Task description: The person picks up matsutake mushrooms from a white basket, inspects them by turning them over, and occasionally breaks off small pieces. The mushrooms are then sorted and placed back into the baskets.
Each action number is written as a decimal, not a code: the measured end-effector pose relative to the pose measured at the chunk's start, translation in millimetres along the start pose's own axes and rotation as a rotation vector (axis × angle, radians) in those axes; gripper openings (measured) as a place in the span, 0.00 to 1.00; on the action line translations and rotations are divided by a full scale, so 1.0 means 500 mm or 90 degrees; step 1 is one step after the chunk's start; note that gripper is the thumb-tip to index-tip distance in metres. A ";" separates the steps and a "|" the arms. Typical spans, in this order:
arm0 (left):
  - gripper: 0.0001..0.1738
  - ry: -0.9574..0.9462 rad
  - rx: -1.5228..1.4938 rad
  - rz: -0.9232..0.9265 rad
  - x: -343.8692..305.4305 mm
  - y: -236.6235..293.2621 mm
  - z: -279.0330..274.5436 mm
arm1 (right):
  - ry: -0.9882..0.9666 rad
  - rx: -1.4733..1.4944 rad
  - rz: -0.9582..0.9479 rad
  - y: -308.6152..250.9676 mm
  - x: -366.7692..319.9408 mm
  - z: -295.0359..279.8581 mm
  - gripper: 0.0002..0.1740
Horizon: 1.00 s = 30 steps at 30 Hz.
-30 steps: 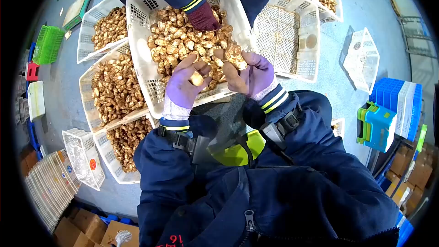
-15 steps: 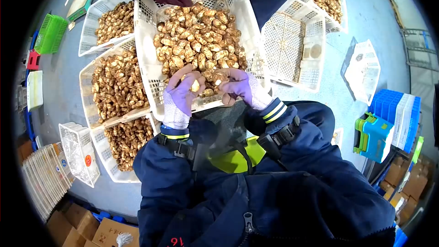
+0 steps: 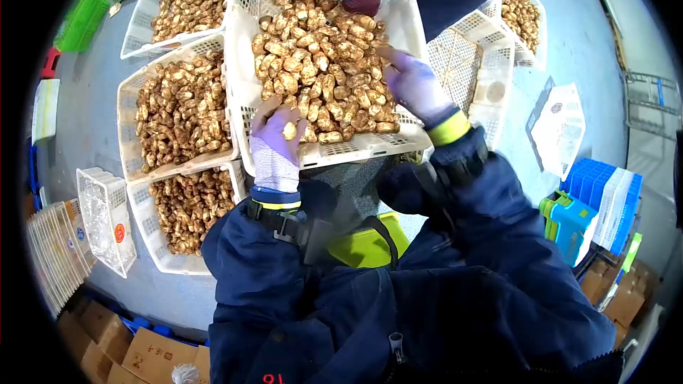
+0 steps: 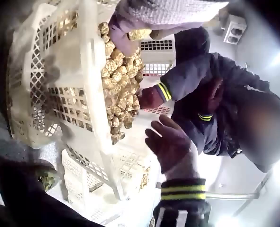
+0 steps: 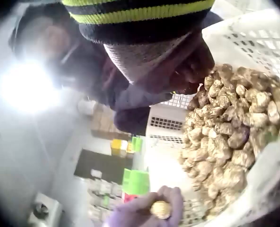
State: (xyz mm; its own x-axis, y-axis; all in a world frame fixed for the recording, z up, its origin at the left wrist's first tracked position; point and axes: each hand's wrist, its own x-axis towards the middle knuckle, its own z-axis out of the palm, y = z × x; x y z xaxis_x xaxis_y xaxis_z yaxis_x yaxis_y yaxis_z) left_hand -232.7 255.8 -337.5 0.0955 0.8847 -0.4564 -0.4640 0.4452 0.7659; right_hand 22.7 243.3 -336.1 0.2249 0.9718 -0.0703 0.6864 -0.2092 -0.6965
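Note:
A white slotted basket (image 3: 249, 92) heaped with brown lumps (image 3: 327, 64) stands in front of me. My left hand (image 3: 277, 128), in a purple glove, pinches one pale lump (image 3: 289, 130) at the basket's near edge; the left wrist view shows the same left hand (image 4: 130, 28) holding the lump (image 4: 140, 34). My right hand (image 3: 411, 80) is stretched flat over the right side of the pile with its fingers straight and holds nothing, and the right hand (image 4: 170, 144) looks the same from the left wrist. Another person's dark red gloved hand (image 3: 363, 0) reaches into the far end.
Three more white baskets of brown lumps (image 3: 181, 110) (image 3: 188, 3) (image 3: 185, 206) stand to the left. Empty white baskets (image 3: 477, 57) lie to the right, with blue crates (image 3: 605, 199) beyond. Cardboard boxes (image 3: 156, 355) are at the lower left.
My right hand has left the left hand, moved up and right over the pile and opened. The left hand still holds its lump. The other person's hand is back at the far end.

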 end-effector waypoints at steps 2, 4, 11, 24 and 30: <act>0.14 -0.076 0.047 0.025 -0.004 -0.002 0.003 | -0.186 -0.358 -0.013 -0.028 0.086 0.021 0.16; 0.13 -0.085 0.007 -0.040 -0.013 0.016 0.017 | -0.330 -0.503 0.077 -0.014 0.139 0.056 0.17; 0.28 -0.120 0.120 -0.158 -0.016 0.037 0.029 | -0.223 -0.392 0.116 0.016 0.126 0.076 0.20; 0.15 -0.286 0.187 0.030 -0.035 0.048 0.047 | -0.413 0.722 0.344 -0.182 -0.105 -0.002 0.21; 0.15 -0.158 0.111 0.036 -0.002 0.029 -0.001 | -0.069 -0.158 0.108 -0.069 -0.036 -0.048 0.17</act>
State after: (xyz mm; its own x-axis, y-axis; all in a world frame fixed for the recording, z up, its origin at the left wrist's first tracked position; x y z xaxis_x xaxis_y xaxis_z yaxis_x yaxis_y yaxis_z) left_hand -239.7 261.2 -326.2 0.2955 0.9059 -0.3033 -0.3189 0.3928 0.8626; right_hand 11.6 230.3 -293.6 0.2854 0.9238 -0.2554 0.7958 -0.3769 -0.4740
